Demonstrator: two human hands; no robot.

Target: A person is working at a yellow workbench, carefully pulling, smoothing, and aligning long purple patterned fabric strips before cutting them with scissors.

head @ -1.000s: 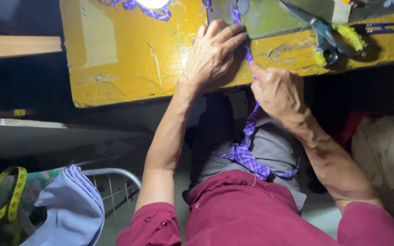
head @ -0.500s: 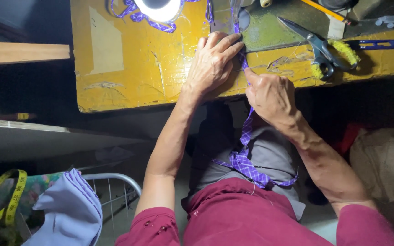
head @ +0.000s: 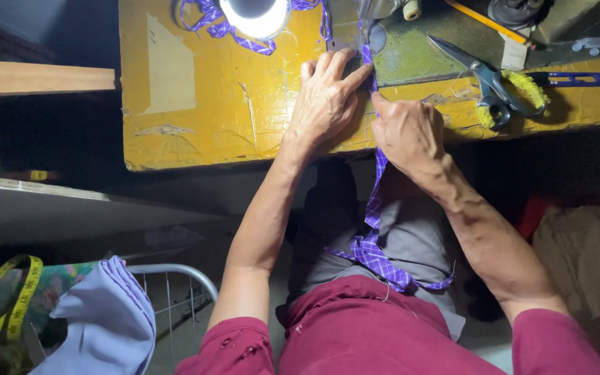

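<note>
**A:** head view: a narrow purple checked fabric strip [head: 373, 208] is pinned flat on the worn yellow wooden table [head: 196, 104] by the left hand [head: 324, 104], fingers spread, nothing clasped.

**B:** yep, and the strip is pinched by the right hand [head: 407, 132] at the table edge, then trails into the lap. Black-handled scissors [head: 484, 76] are seen just right of it.

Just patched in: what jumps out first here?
A bright round lamp glares at the top of the worn yellow table. Below it, the left hand and right hand press a purple checked strip that trails down to the lap. Scissors lie to the right.
</note>
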